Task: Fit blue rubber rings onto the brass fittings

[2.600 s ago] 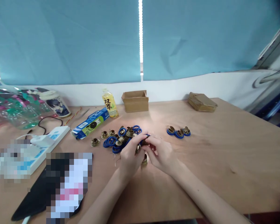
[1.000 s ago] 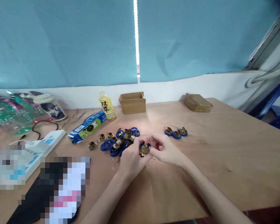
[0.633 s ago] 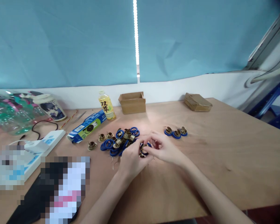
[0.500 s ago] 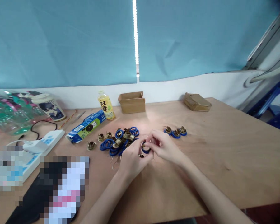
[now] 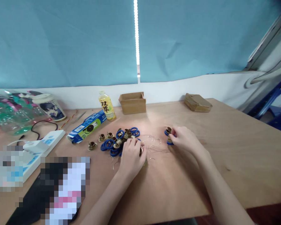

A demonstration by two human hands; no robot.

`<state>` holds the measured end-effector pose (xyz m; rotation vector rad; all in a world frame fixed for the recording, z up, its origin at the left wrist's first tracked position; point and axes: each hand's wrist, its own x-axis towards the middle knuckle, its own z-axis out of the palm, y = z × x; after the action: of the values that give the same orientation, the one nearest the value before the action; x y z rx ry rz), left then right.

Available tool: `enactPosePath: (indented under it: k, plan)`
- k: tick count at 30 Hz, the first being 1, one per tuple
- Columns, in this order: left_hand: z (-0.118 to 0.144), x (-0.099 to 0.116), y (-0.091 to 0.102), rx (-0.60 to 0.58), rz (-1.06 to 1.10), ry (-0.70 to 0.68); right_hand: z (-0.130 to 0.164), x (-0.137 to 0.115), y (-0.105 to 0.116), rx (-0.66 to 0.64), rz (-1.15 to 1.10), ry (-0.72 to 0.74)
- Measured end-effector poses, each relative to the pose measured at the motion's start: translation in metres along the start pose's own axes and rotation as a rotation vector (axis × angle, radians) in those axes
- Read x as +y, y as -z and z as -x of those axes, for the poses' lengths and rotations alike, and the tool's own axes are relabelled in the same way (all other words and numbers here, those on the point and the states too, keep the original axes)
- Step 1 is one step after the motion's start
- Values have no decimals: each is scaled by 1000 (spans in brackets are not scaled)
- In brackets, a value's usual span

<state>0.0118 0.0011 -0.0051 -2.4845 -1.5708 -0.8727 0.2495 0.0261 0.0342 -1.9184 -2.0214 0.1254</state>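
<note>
A heap of blue rubber rings and brass fittings (image 5: 119, 140) lies mid-table. My left hand (image 5: 131, 155) rests knuckles-up at the heap's right edge, fingers curled over a brass piece that is mostly hidden. My right hand (image 5: 184, 139) has reached to the small group of ringed brass fittings (image 5: 168, 131) on the right and pinches one with a blue ring at its fingertips against the table. Thin wire clips (image 5: 152, 139) lie scattered between the two hands.
A wooden table (image 5: 236, 156) carries a blue biscuit box (image 5: 87, 126), a yellow drink bottle (image 5: 106, 106), an open cardboard box (image 5: 132, 102), a flat brown packet (image 5: 198, 102), a white power strip (image 5: 43, 143), a printed cup (image 5: 49, 106) and plastic bags (image 5: 11, 112) at left.
My hands were together working a blue ring onto a brass fitting. Now they are apart: the right has carried the piece rightward to the small group, the left has dropped to the heap.
</note>
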Motion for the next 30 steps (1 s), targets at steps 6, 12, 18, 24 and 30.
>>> enactPosePath:
  k: [6, 12, 18, 24, 30]
  plan:
    - [1, -1, -1, -28, 19, -3, 1, 5, 8, -53, 30, -101]
    - [-1, -1, -1, 2, 47, 14, -1, 15, 7, -74, 133, -202]
    - [-2, -2, 3, -10, 92, 37, -5, 26, -4, -74, 93, -110]
    - [-4, -2, 2, 7, 129, 25, -6, 26, -11, -93, 53, -34]
    - [-15, -35, 8, 228, -7, 156, -3, 28, -13, -67, 85, -33]
